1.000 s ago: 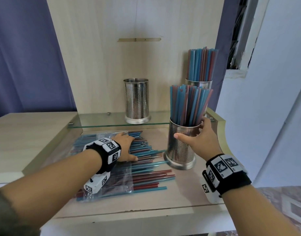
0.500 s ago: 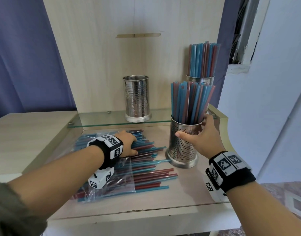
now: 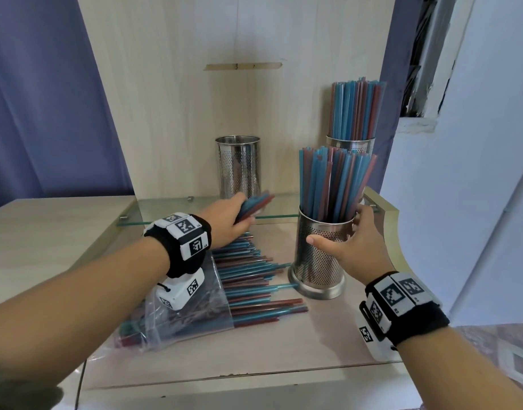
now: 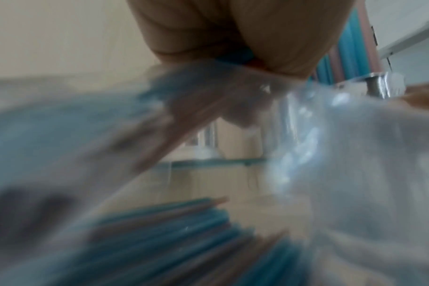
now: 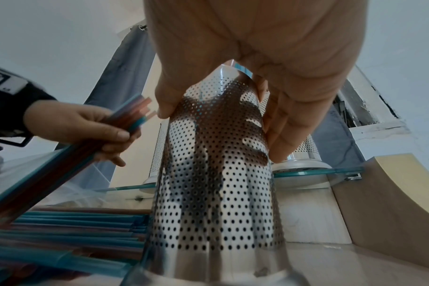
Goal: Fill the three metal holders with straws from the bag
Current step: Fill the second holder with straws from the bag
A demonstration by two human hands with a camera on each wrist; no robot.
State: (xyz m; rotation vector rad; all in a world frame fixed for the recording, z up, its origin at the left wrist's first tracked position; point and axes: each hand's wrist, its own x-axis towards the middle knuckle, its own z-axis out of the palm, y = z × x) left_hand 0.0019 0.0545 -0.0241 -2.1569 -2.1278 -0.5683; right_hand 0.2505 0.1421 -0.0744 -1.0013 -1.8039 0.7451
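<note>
My right hand (image 3: 347, 241) grips the near perforated metal holder (image 3: 319, 261) (image 5: 216, 174), which stands on the lower shelf packed with blue and red straws (image 3: 331, 184). My left hand (image 3: 236, 216) (image 5: 86, 127) holds a small bundle of straws (image 3: 256, 204) (image 5: 125, 116) lifted above the pile, left of that holder. Loose straws (image 3: 254, 279) spill from a clear plastic bag (image 3: 180, 318) on the shelf. An empty holder (image 3: 239, 170) stands on the glass shelf (image 3: 165, 208). A full holder (image 3: 353, 113) stands behind at right. The left wrist view is blurred.
A wooden back panel (image 3: 224, 99) rises behind the glass shelf. A raised wooden ledge (image 3: 32, 232) lies at left and a curved wooden edge (image 3: 402, 232) at right. A white wall (image 3: 476, 173) is close on the right.
My left hand has risen from the straw pile with a bundle of straws in its fingers and moved up and right. My right hand has kept its hold on the near holder.
</note>
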